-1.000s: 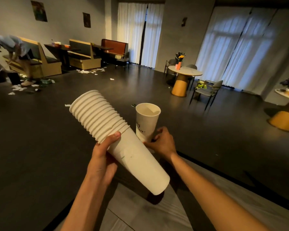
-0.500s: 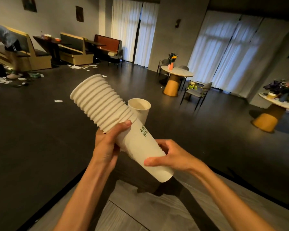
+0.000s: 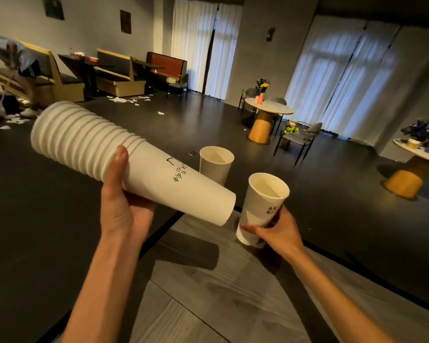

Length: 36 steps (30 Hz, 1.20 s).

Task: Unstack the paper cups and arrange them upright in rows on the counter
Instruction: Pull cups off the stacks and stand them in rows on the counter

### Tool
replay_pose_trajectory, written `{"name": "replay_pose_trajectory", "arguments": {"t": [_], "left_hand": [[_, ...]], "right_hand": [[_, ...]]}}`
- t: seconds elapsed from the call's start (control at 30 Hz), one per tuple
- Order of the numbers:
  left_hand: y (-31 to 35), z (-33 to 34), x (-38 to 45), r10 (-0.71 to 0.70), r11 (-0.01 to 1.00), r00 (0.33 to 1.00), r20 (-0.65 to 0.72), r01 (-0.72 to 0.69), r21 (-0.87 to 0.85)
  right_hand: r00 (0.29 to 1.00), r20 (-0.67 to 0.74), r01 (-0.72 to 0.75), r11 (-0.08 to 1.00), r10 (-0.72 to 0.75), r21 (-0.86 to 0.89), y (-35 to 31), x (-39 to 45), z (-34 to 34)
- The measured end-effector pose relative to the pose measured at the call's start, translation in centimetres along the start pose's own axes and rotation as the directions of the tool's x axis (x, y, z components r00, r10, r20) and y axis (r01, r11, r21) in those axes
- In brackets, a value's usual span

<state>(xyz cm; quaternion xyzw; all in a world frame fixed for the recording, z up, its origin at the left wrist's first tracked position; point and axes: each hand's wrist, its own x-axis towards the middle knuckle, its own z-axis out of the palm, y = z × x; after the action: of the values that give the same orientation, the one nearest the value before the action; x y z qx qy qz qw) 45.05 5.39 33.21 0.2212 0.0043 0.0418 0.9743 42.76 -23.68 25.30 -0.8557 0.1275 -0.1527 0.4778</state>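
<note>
Right hand (image 3: 280,231) now grasping a single white paper cup (image 3: 263,206) pulled free, upright over the grey bench (image 3: 208,280), left hand (image 3: 124,206) fingers still gripping the tilted white paper cup stack (image 3: 124,154), another cup (image 3: 216,164) standing beyond.

The cup stack (image 3: 134,159) hides the standing cup's (image 3: 216,164) base; the person (image 3: 18,60) at far left is blurred and cut off.

The stack of cups (image 3: 114,154) lies tilted in the left hand (image 3: 124,209), rims far left, base pointing right. Just right of that base, the right hand (image 3: 278,231) holds a single cup (image 3: 263,206) upright above the bench (image 3: 233,280). Another cup (image 3: 216,164) stands upright farther back, partly behind the stack.
</note>
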Motion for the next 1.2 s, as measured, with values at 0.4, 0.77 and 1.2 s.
{"name": "replay_pose_trajectory", "arguments": {"t": [0.4,0.77,1.2], "left_hand": [[-4.3,0.0,-0.1,-0.266,0.962,0.963,-0.040,0.268,0.051],[-7.0,1.3,-1.8,-0.388,0.904,0.922,0.011,0.378,0.198],[-8.4,1.2,-3.5,-0.103,0.831,0.944,0.312,-0.091,0.549]], "right_hand": [[0.999,0.015,0.033,0.999,-0.034,0.013,-0.5,4.3,3.4],[0.907,0.343,-0.327,0.924,0.246,0.200,-1.2,-2.1,-0.5],[0.813,0.578,-0.086,0.996,0.062,0.015,-2.4,-5.6,-3.9]]}}
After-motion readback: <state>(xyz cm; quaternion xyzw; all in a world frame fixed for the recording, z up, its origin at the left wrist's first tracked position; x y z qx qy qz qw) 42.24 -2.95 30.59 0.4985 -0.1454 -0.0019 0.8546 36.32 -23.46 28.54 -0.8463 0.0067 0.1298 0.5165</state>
